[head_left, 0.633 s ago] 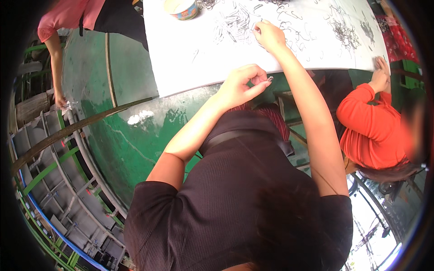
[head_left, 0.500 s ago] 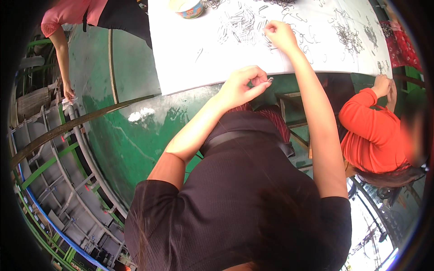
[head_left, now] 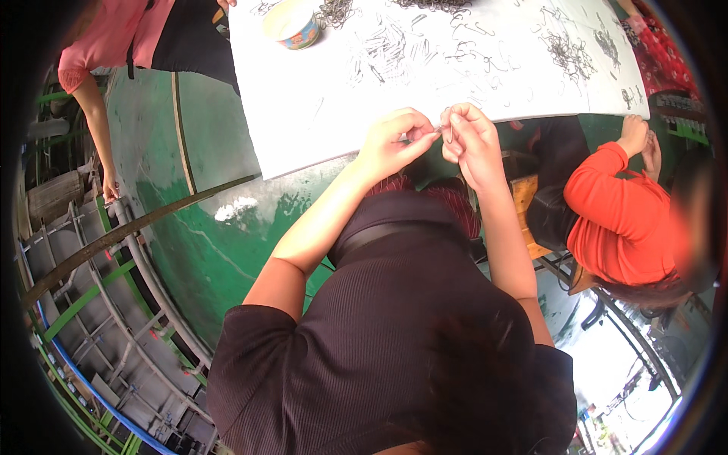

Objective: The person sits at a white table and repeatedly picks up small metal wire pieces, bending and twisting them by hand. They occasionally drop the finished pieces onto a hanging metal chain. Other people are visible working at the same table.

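Note:
Just off the near edge of the white-topped table (head_left: 326, 114), my two hands meet fingertip to fingertip. Thumb and forefinger of my left hand (head_left: 396, 140) pinch a small metal piece (head_left: 437, 129); its exact kind is too small to tell. My right hand (head_left: 472, 144) is closed on a thin bent wire hook (head_left: 449, 136), its end against the metal piece. On the table beyond them lies a loose pile of slim silvery metal pieces (head_left: 387, 53). Dark wire hooks (head_left: 481, 53) are scattered to the right of it.
A round tub (head_left: 296, 30) with a coloured side stands far left on the table, beside a dark wire heap (head_left: 334, 11). More hooks (head_left: 569, 57) lie to the right. A person in orange (head_left: 622, 212) works at the right; one in pink (head_left: 106, 45) stands left.
My right hand has come back from the silvery pile to my left hand and now holds a wire hook. My left hand stays near the table edge, still pinching. The view has shifted slightly.

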Demonstrator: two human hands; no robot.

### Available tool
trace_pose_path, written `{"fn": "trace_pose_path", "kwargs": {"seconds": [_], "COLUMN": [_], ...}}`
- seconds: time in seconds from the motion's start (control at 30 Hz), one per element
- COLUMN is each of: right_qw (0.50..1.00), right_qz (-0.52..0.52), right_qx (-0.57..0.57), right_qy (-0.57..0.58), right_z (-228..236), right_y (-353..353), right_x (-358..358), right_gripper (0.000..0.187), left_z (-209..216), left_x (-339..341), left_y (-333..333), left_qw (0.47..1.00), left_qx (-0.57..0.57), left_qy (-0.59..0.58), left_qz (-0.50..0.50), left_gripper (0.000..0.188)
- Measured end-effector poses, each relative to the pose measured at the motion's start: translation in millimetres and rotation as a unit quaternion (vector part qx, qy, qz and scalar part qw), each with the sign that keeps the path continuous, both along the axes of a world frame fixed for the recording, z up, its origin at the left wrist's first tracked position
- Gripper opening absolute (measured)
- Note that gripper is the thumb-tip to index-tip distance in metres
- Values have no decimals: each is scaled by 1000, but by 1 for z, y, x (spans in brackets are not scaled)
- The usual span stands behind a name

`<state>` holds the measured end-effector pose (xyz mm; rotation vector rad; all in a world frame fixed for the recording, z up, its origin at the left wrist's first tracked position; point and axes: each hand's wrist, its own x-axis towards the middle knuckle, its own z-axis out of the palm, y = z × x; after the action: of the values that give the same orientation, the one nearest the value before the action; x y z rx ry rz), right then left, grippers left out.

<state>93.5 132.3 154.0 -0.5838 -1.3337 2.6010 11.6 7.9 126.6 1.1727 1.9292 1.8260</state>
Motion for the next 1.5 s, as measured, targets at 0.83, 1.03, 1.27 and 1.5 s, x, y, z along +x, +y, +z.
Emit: {"fn": "trace_pose_path", "kwargs": {"seconds": [0.83,1.03,1.27,1.5], "right_qw": [990,985,982,817], "right_qz": [-36,-115,-178,-245], "right_qx": [96,82,52,520], "right_qy": [-101,-98,-31,53], "right_z": [-1,-4,-7,-18], "right_y": [-2,-12,-17,-25], "right_x": [5,7,18,38], "right_gripper": [7,11,4,10], "left_z": [0,-2,-6,-4], "left_x": [6,6,7,-8], "left_y": [-1,0,1,5], "left_qw": [996,996,995,986], "left_qx": [-51,-48,-38,-19], "left_qy": [-1,10,44,74], "left_qz": [-70,-76,-87,-146], "left_gripper": [9,10,10,18]}}
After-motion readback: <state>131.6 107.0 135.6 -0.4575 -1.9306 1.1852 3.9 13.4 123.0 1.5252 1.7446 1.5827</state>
